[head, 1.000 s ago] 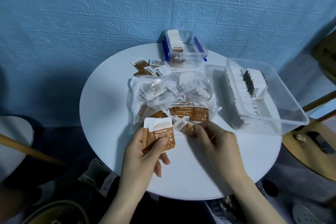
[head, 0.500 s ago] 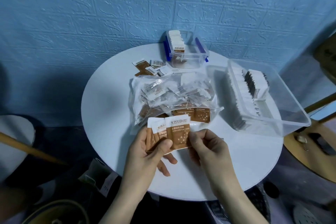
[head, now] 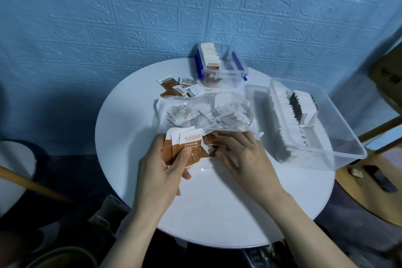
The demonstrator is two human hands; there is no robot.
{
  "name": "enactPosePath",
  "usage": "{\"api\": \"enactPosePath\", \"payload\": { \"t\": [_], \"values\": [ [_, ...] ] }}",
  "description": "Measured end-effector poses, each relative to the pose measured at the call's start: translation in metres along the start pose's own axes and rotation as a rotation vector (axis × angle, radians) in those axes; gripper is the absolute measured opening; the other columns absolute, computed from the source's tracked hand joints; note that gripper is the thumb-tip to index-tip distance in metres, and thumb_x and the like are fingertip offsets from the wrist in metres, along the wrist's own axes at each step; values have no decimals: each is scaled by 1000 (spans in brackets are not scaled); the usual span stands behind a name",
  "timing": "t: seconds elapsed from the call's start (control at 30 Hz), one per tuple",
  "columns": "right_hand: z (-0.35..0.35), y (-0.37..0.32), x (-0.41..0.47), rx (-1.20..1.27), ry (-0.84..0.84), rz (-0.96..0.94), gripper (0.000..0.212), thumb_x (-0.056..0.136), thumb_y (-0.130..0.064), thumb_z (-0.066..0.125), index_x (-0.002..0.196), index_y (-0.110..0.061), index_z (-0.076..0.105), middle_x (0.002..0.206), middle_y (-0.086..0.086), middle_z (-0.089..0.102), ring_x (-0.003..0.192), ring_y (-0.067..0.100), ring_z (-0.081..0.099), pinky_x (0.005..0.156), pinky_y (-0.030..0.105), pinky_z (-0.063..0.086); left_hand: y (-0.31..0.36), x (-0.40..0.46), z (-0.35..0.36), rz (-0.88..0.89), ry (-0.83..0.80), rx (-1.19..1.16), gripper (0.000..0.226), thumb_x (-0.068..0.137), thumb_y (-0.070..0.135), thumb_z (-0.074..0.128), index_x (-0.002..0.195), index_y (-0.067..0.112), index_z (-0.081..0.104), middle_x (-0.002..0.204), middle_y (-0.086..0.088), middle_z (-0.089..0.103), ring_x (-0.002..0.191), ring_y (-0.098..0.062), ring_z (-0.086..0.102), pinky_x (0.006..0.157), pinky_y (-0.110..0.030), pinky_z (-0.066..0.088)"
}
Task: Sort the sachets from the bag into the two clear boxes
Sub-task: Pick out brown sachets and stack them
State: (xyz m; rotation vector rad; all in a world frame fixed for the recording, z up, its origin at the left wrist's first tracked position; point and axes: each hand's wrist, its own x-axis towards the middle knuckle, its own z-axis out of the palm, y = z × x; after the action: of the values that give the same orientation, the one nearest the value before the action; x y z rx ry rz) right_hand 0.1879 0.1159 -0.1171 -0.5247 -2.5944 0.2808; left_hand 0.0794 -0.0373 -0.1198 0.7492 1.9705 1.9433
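At the near edge of the bag [head: 206, 113], a fan of brown-and-white sachets [head: 189, 148] sits in the left hand [head: 165, 165], thumb pressed across the front packet, fingers curled behind: a firm grip on the stack. The right hand [head: 241, 154] lies just beside it, fingers reaching into the bag's mouth among more brown sachets; its fingertips are buried in the pile, so I cannot tell whether that grip has closed on one. The clear bag is crumpled mid-surface, packets showing through the plastic. Beyond it, a loose scatter [head: 180, 88] of sachets lies flat on the white round surface [head: 217, 213]. At the far edge stands the small box [head: 221, 67] with blue clips, a row of sachets standing upright along its left side. To the right, the big box [head: 326, 137] overhangs the rim, holding long rows of sachets on edge. Blue brick-patterned wall [head: 130, 17] behind.
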Motion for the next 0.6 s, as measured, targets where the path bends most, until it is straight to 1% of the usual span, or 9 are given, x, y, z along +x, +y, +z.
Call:
{"api": "enactPosePath", "payload": {
  "t": [0.07,0.17,0.2,0.27,0.3,0.37,0.43,0.5,0.6],
  "values": [
    [4,-2,9,-69,-52,24,52,84,-48,46,123,-17,61,119,0,64,102,28,58,86,40,50,-3,8,1,-13,-27,-1,19,90,10,64,96,27,57,79,5,69,51,-22,64,34,-27,39],
    [10,-3,20,-134,-280,66,82,74,-70,34,143,-26,41,136,3,51,120,32,52,96,42,43,-11,12,6,-93,-54,-119,17,91,2,61,99,17,56,79,3,70,48,-22,61,32,-24,37],
    [11,-1,22,-162,-338,65,84,75,-74,33,147,-32,33,140,2,46,123,30,50,97,40,41,-12,13,6,-115,-51,-163,15,91,1,60,100,13,56,79,1,70,47,-22,59,31,-23,36],
    [12,1,24,-177,-362,18,76,82,-73,41,148,-39,26,142,-1,42,122,26,51,94,37,41,-13,15,5,-145,-32,-230,14,90,0,59,102,6,55,78,-2,70,45,-21,57,30,-21,35],
    [10,1,25,-160,-357,-4,72,85,-69,46,148,-41,27,142,-2,42,120,25,53,91,36,43,-14,15,5,-150,-24,-252,15,90,0,59,104,4,55,78,-4,70,45,-21,57,30,-21,36],
    [8,1,25,-132,-324,-45,63,86,-59,53,144,-41,35,136,-4,48,111,22,58,84,34,46,-14,15,5,-143,-18,-271,17,90,0,59,106,3,54,77,-5,69,44,-21,57,30,-21,36],
    [8,-1,23,-138,-240,-93,53,81,-46,57,133,-36,50,119,-4,59,96,22,64,73,33,50,-15,15,6,-134,-11,-275,18,90,0,59,108,2,54,79,-7,69,44,-22,56,30,-22,37],
    [9,-2,21,-122,-141,-113,46,75,-38,60,120,-30,60,103,-3,66,83,23,67,65,32,52,-16,14,5,-134,-6,-280,20,90,0,59,109,1,54,84,-13,70,45,-23,57,30,-22,37],
    [8,1,14,-83,-60,-146,38,78,-33,65,115,-24,67,94,-4,69,78,22,67,62,29,52,-16,13,4,-137,-6,-316,22,90,1,59,111,0,54,88,-16,69,45,-24,57,31,-22,38]
  ]
}}
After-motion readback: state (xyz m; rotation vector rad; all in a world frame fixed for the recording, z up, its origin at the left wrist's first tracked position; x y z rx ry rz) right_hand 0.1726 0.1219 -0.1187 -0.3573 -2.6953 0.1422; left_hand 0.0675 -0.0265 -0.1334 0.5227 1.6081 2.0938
